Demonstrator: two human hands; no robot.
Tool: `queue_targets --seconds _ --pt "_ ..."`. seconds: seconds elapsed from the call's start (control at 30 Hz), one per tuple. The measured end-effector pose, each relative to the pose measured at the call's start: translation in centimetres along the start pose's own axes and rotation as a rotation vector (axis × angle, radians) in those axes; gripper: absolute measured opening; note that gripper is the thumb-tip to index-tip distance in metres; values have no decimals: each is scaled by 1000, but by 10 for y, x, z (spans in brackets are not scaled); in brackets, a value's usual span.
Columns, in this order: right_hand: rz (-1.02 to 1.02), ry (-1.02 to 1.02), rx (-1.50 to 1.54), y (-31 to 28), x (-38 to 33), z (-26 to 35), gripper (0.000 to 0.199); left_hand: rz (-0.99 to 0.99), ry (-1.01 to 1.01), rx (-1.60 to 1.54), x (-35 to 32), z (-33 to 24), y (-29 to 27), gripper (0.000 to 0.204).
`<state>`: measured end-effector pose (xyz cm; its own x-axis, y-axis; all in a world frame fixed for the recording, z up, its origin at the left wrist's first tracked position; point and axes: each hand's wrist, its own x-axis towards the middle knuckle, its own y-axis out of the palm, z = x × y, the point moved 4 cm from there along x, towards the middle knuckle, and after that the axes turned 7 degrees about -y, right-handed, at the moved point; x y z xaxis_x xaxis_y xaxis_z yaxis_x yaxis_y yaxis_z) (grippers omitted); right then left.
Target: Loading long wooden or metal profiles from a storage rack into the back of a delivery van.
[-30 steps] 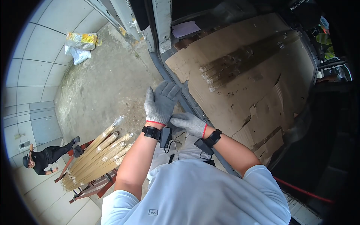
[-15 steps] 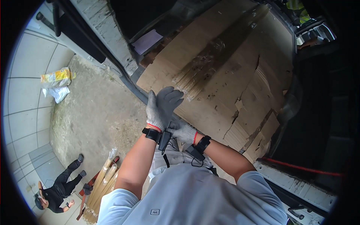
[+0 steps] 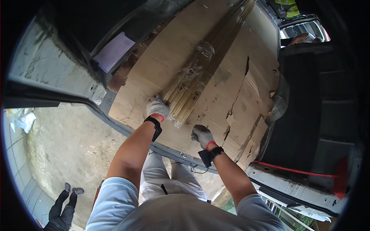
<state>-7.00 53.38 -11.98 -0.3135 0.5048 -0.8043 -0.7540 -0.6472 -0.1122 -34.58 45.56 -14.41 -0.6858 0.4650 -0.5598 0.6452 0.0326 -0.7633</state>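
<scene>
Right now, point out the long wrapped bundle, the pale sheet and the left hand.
Long wrapped bundle (image 3: 204, 66), head view: middle of its length.
Pale sheet (image 3: 114, 52), head view: middle of its face.
Left hand (image 3: 157, 106), head view: its gloved back.

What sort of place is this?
Probably a van's cargo bay, opening onto pale grey concrete ground: scuffed white-painted metal bodywork beside the opening, torn brown cardboard sheeting inside, and a long tan bundle in clear plastic lying on it.

Long tan bundle (image 3: 208, 63), plastic-wrapped, lies slantwise on cardboard (image 3: 219, 109).
</scene>
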Motion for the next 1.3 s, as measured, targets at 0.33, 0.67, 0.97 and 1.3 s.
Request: queue_targets --seconds 0.33,0.67,0.97,1.3 --pt "-443 -717 -801 50 88 103 45 -247 356 120 8 -8 -7 64" --pt "235 -1299 -1368 122 120 191 51 -319 609 124 31 13 2 69" --pt "686 -1363 -1611 147 167 224 56 -317 671 25 38 17 5 71" --pt "97 -1387 -1064 105 180 237 42 -462 586 64 35 1 -4 65"
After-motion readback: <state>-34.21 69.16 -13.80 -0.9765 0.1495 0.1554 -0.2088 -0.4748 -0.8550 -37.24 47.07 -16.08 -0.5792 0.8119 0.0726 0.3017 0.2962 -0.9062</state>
